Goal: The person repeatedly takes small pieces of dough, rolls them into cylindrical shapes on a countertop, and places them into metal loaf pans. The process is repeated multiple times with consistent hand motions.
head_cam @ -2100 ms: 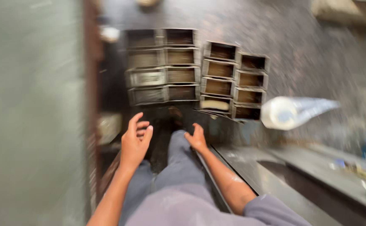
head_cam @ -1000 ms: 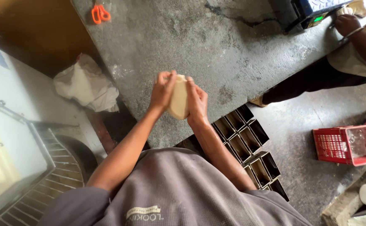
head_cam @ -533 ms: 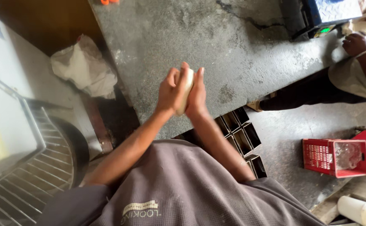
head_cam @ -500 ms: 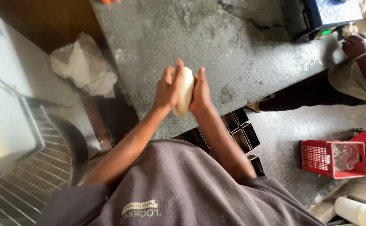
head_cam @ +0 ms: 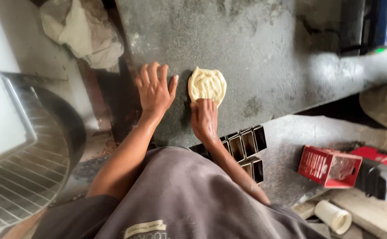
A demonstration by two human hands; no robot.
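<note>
A pale flattened piece of dough [head_cam: 207, 84] lies on the grey stone worktop [head_cam: 255, 53]. My right hand [head_cam: 203, 118] presses on its near edge with the fingers bent over it. Beside the dough, to its left, my left hand [head_cam: 154, 88] rests flat on the worktop with the fingers spread and nothing in it.
Dark metal loaf tins [head_cam: 245, 148] stand on the floor under the worktop's edge. A red crate [head_cam: 328, 166] and a white cup [head_cam: 333, 217] lie at the right. A crumpled cloth [head_cam: 85, 31] sits at the top left, a wire rack over a dark bowl [head_cam: 29, 177] at the left.
The dough was held up between both palms; now it lies flattened on the worktop. My left hand has let go and rests beside it.
</note>
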